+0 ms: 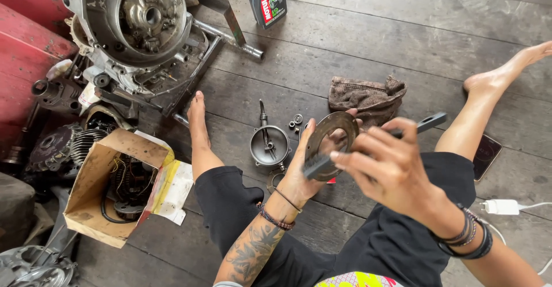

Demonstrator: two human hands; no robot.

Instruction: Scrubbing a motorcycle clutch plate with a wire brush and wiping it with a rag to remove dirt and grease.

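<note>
While the left hand point(303, 169) is gripping a round metal disc point(330, 140) by its lower edge, holding it upright in front of the person's lap, the right hand point(386, 163) is closing around the dark handle of one brush point(368, 145) and pressing its bristle end against the disc's lower face. The disc is looking flat, thin and rust-brown, with a large round hole through its middle and a worn, dull rim. Just beyond the left hand, one small metal bowl-shaped part point(269, 144) with a lever across it is lying on the wooden floor point(368, 45), and two or three small washers point(295, 120) are sitting beside it. Beyond the right hand, one brown rag point(366, 98) is lying crumpled. Farther out to the left of the left hand, one open cardboard box point(103, 186) is holding wiring and a dark part. Farther still, one large engine casing point(135, 22) is resting on a frame, and one dark oil bottle point(267, 1) with a red cap is standing upright. To the right of the right hand, one phone point(486, 155) and one white charger point(501, 207) are lying on the boards.
</note>
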